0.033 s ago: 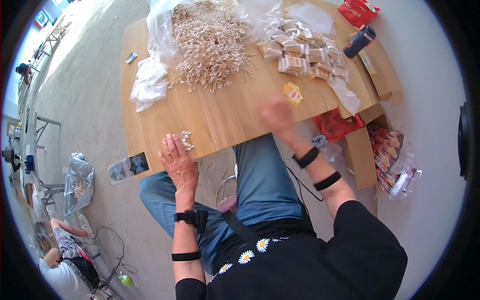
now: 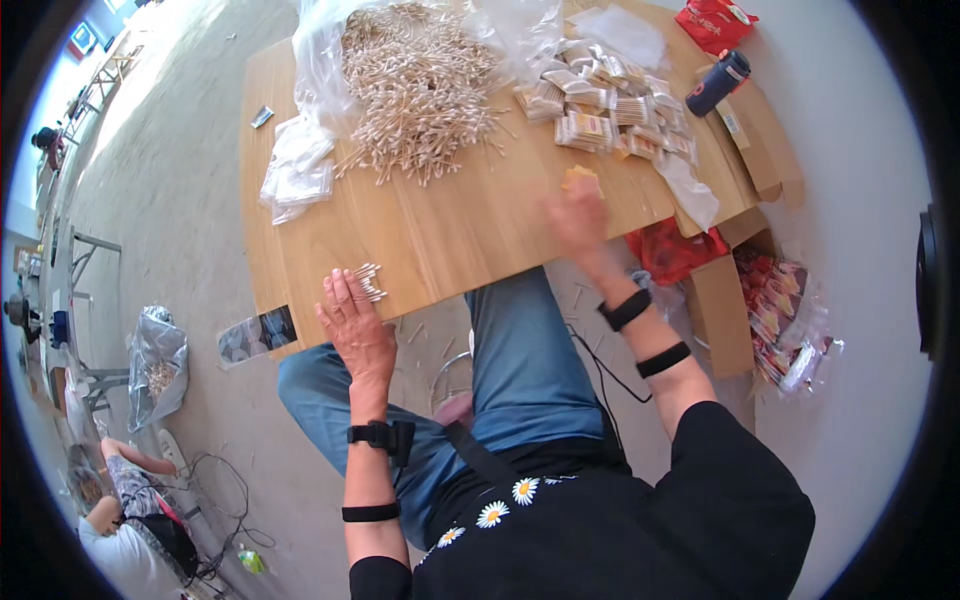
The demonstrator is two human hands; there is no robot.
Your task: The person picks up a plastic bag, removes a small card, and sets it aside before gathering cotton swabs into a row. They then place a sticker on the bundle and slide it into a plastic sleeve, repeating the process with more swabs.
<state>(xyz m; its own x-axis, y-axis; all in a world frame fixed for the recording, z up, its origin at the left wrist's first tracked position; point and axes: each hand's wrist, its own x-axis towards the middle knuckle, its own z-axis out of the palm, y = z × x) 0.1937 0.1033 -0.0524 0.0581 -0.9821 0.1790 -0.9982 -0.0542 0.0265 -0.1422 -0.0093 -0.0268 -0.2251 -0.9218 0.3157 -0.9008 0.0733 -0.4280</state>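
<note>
My left hand (image 2: 355, 330) lies flat at the near edge of the wooden table (image 2: 450, 235), fingers spread, fingertips touching a small bunch of cotton swabs (image 2: 368, 280). My right hand (image 2: 578, 218) is blurred over the table's middle right and grips a small yellowish packet (image 2: 580, 180) at its fingertips. A big heap of loose cotton swabs (image 2: 420, 90) lies on a clear plastic sheet at the far side. To its right sits a pile of filled swab packets (image 2: 610, 105). A stack of empty clear bags (image 2: 298, 170) rests at the table's left.
A dark bottle (image 2: 718, 82), a red bag (image 2: 715, 20) and cardboard boxes (image 2: 760, 140) crowd the far right. Another box (image 2: 720, 310) and wrapped packs (image 2: 785, 320) stand on the floor at right. A plastic sack (image 2: 158, 365) and a seated person (image 2: 110, 510) are at lower left.
</note>
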